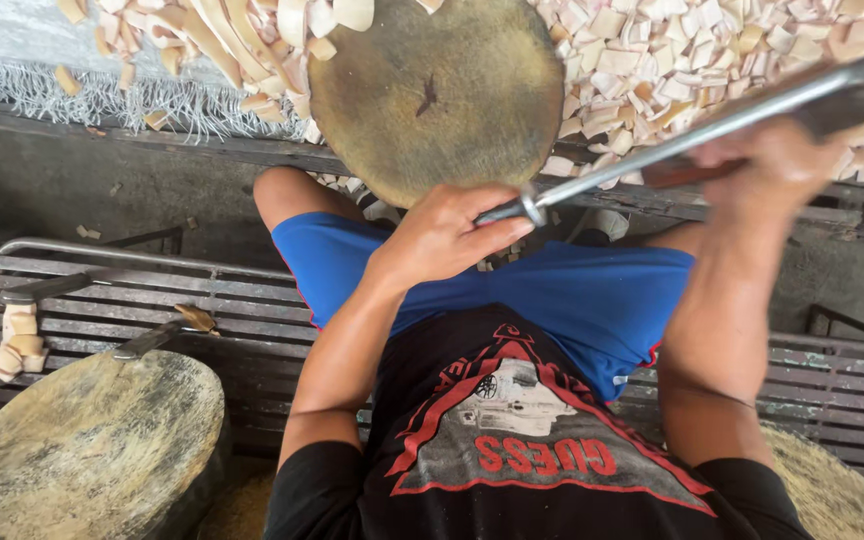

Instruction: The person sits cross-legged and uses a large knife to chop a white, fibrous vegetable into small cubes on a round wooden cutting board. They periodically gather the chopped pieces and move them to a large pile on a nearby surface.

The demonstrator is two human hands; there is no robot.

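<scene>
A wide heap of pale chopped pieces (712,60) is spreading across the ground at the top of the view, far too many to count, crowding round both sides of the round wooden chopping block (437,90) that is standing just ahead of the person's knees. Nearer the camera, a second round wooden block (82,450) is sitting at lower left, and the edge of a third (842,490) is showing at lower right, so three blocks in all. Behind them a slatted metal bench (202,300) is running across the frame, carrying one small stack of pale cut pieces (17,345) at its left end and one dark-handled knife (157,335) lying beside the near block.

The person is holding one long metal blade (672,135), its long axis slanting from the upper right down to the lower left, over the near rim of the chopping block. The right hand (772,165) is wrapping closed around the handle end, blurred, so the finger positions cannot be told exactly. The left hand (447,235) is nearer the block, and its fingers (497,232) are pressing together against the thumb, pinching the blade's lower tip. The block lies straight ahead of that hand, just beyond it; its top is bare apart from a dark crack.
</scene>
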